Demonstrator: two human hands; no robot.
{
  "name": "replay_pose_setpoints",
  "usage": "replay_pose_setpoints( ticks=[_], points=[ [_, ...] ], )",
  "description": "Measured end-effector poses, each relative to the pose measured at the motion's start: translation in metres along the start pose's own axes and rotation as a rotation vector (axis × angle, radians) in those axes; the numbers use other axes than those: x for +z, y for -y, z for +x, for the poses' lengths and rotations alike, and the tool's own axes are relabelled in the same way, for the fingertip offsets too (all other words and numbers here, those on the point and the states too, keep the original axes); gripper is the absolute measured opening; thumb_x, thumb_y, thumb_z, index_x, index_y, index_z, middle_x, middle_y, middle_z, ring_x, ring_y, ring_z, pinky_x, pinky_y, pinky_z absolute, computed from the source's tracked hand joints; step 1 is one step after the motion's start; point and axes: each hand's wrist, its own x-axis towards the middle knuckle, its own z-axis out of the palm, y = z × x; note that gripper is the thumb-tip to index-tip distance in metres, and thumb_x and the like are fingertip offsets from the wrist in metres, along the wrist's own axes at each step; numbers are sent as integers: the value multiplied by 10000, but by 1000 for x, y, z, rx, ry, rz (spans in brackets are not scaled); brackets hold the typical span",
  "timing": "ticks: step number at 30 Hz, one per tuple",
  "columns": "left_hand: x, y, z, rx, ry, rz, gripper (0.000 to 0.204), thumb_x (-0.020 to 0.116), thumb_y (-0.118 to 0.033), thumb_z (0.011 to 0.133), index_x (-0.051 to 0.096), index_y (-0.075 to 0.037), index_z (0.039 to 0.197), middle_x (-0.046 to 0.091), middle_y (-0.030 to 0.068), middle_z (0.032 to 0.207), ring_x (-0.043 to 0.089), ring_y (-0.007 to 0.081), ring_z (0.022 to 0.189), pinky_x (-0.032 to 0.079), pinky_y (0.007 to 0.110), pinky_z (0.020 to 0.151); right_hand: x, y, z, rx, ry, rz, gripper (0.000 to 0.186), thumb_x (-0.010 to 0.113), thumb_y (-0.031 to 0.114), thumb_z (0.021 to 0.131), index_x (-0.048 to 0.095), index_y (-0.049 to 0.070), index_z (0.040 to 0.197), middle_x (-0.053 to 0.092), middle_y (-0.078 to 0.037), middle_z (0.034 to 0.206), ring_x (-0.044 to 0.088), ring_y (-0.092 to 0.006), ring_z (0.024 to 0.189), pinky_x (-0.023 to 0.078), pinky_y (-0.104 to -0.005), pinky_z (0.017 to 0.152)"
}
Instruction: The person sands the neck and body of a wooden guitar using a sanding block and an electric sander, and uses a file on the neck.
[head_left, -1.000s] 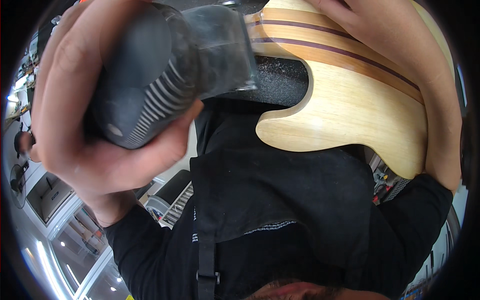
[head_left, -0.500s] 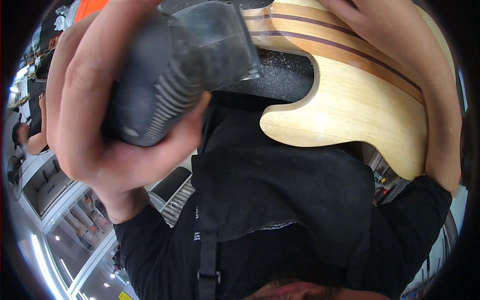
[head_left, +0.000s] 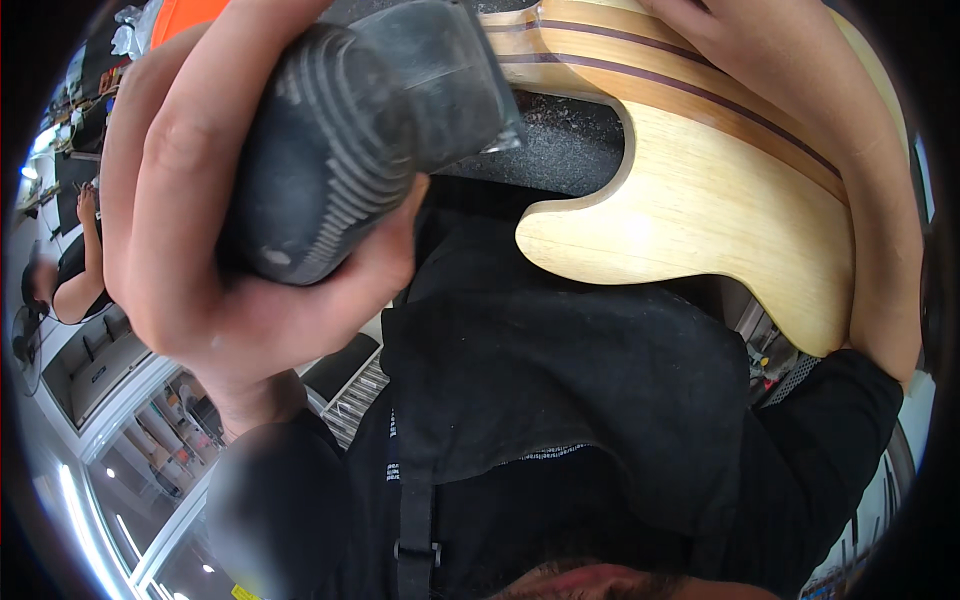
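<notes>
My left hand (head_left: 200,250) is wrapped round a black power sander (head_left: 335,160) with a ridged grip and a scuffed, clear-grey dust box (head_left: 440,85) at its far side. To the right lies an electric guitar body (head_left: 690,190) of pale wood, with brown and dark purple stripes along its middle and a rounded horn pointing left. My right hand (head_left: 715,25) is over the far part of the body, its fingers cut off by the top edge of the view. The right forearm runs along the body's right side. The sander's underside is hidden.
A dark, dust-specked work surface (head_left: 570,140) shows below the guitar. My black apron (head_left: 560,370) is close to its near edge. An orange thing (head_left: 185,20) is at the far left. Another person's arm (head_left: 90,270) shows at the left, near a cluttered bench.
The sander and my left hand have shifted slightly, with the hand a little to the right. The guitar body has moved marginally. At the left, the other person's arm has moved.
</notes>
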Motion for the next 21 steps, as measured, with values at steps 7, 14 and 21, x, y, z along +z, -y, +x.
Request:
replay_pose_setpoints(
  ticks=[7,14,21],
  points=[
    [2,0,-5,16,-25,-26,756,864,-151,657,660,110,1336,751,239,1264,715,339,1115,558,425,1013,0,-5,-2,-5,13,11,183,626,161,1030,733,20,1079,734,-183,848,726,-367,784,548,-462,723],
    [-5,0,-6,84,39,46,717,875,-154,664,674,92,1307,756,233,1253,730,356,1101,571,429,990,-3,-5,1,-5,24,52,184,624,167,1033,729,20,1069,729,-187,839,722,-373,779,543,-467,718],
    [2,-3,-7,100,-13,68,703,886,-191,679,678,89,1290,764,221,1227,729,364,1094,572,429,977,4,0,0,13,-5,-91,175,623,167,1031,719,25,1064,721,-194,832,713,-392,780,538,-476,711]
  ],
)
